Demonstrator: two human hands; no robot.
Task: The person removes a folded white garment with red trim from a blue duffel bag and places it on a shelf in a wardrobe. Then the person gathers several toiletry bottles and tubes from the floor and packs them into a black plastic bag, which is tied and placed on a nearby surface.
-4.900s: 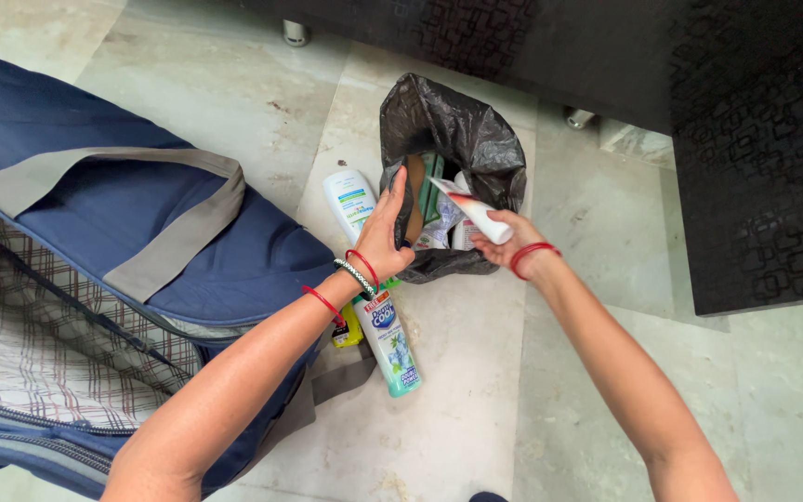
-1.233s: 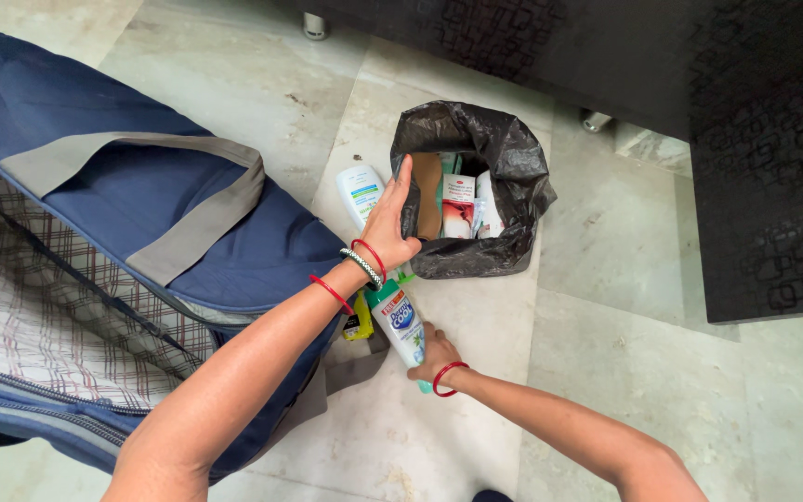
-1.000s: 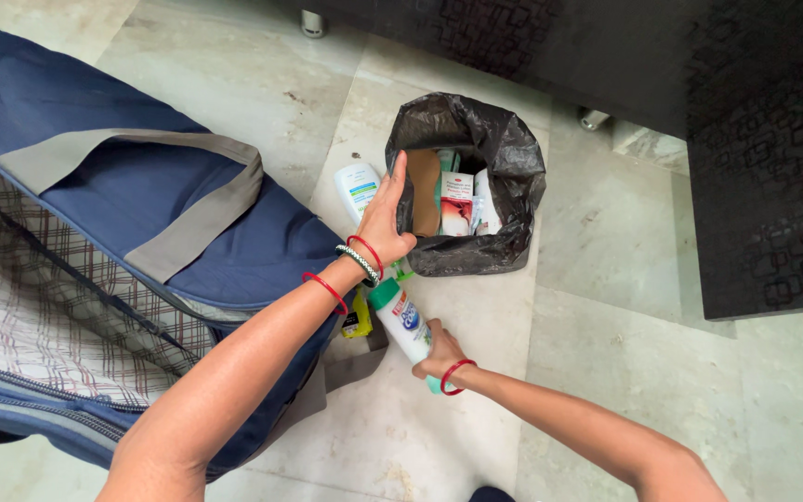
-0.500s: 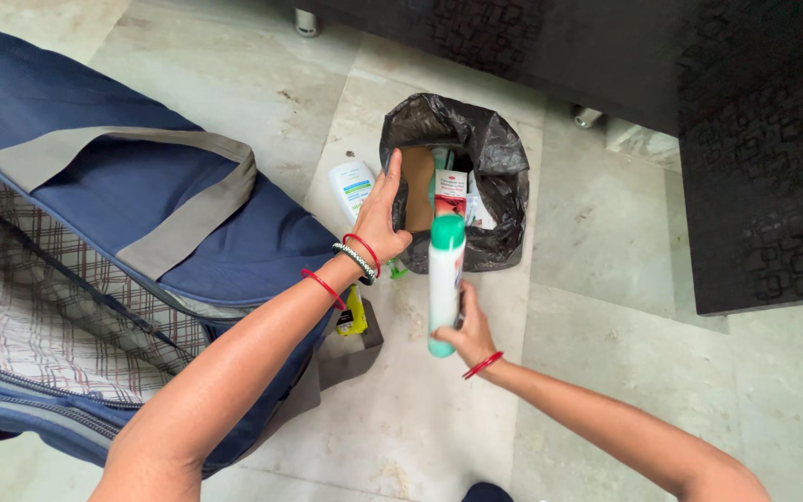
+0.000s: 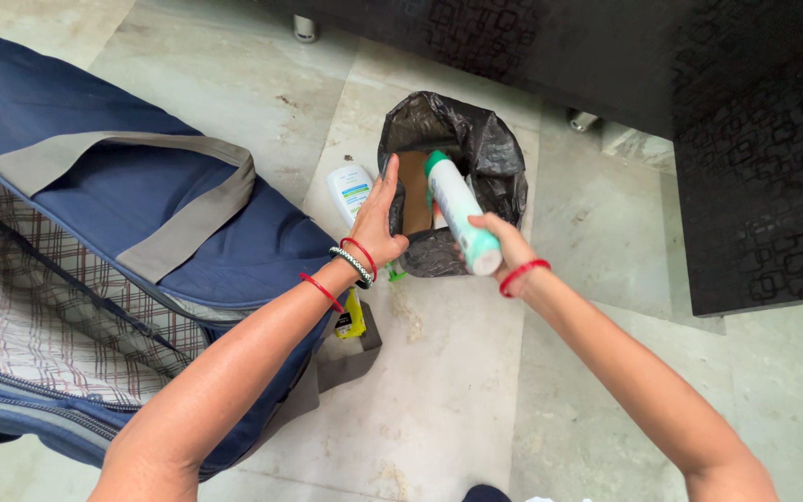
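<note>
A black plastic bag stands open on the floor with several toiletry items inside. My left hand grips the bag's near left rim and holds it open. My right hand grips a white bottle with green ends, tilted cap-first over the bag's mouth. A white lotion bottle lies on the floor just left of the bag, beside my left hand. A small yellow item lies under my left wrist.
A large blue duffel bag with grey straps and a checked lining lies open on the left. Dark patterned furniture on metal feet runs along the top and right. The floor is pale marble tile.
My right hand picked the white and green bottle off the floor, raised it, and now tilts it over the bag's mouth. My left hand has stayed on the bag's rim.
</note>
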